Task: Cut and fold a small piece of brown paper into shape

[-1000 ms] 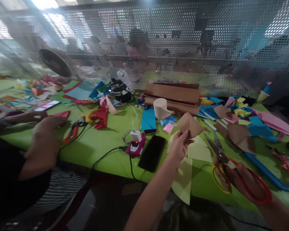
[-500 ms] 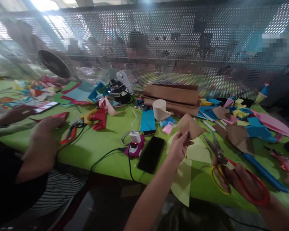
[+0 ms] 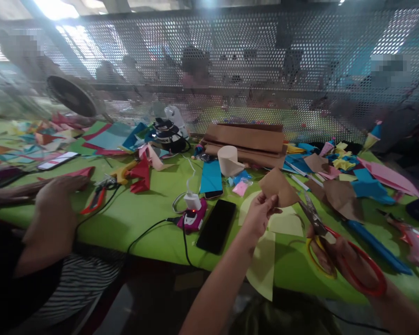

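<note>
While the left hand (image 3: 260,215) pinches a brown paper piece (image 3: 278,186) by its lower corner and lifts it above the green table (image 3: 150,218), the right hand (image 3: 338,260) is closed through the red and yellow handles of the scissors (image 3: 330,237), whose blades stand slightly apart just right of the brown paper piece and point up toward its edge. No blade touches the paper that I can make out, and its outline shows no fresh slit, so by my reading the cutting of this piece is about to start rather than under way; the trimming itself looks wholly left to do. Pale yellow sheets (image 3: 282,223) lie on the table directly below the brown paper piece, one hanging over the near edge. A black phone (image 3: 216,225) rests left of the brown paper piece, with a pink charger (image 3: 192,215) just beyond it. Further left, a co-worker's hand (image 3: 56,195) lies flat on the table near another pair of red scissors (image 3: 97,197).
</note>
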`<action>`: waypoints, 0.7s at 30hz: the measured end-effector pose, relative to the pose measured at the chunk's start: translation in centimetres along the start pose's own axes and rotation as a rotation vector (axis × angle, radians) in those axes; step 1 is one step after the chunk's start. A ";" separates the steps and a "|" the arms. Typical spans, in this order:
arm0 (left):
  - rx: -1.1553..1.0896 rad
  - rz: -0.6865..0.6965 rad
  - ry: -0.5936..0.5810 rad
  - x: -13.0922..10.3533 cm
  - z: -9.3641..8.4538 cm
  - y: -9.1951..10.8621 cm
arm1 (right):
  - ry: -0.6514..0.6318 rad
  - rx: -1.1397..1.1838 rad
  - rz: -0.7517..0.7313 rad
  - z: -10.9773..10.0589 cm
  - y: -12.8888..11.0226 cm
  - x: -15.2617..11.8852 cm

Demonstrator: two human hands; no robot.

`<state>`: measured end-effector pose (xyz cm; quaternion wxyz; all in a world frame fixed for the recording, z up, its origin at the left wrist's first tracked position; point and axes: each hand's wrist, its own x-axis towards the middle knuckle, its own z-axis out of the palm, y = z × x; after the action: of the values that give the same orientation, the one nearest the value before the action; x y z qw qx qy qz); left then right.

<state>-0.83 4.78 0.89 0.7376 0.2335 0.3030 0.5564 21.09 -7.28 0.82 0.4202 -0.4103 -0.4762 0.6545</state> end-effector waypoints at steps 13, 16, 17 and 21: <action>-0.014 0.005 -0.019 0.1 -0.1 -0.3 | 0.104 -0.151 -0.050 0.3 1.0 0.4; -0.020 0.001 -0.015 0.1 -0.1 -0.2 | 0.123 -0.155 -0.011 0.0 1.3 0.4; -0.019 0.000 -0.015 0.1 0.0 -0.2 | 0.125 -0.150 -0.005 -0.1 1.4 0.3; 0.001 0.017 -0.031 0.0 0.0 -0.1 | 0.088 -0.098 -0.007 -0.5 1.2 0.2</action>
<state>-0.73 4.73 0.81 0.7374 0.2450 0.2896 0.5588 21.29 -7.19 -0.51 0.4224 -0.4569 -0.4902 0.6103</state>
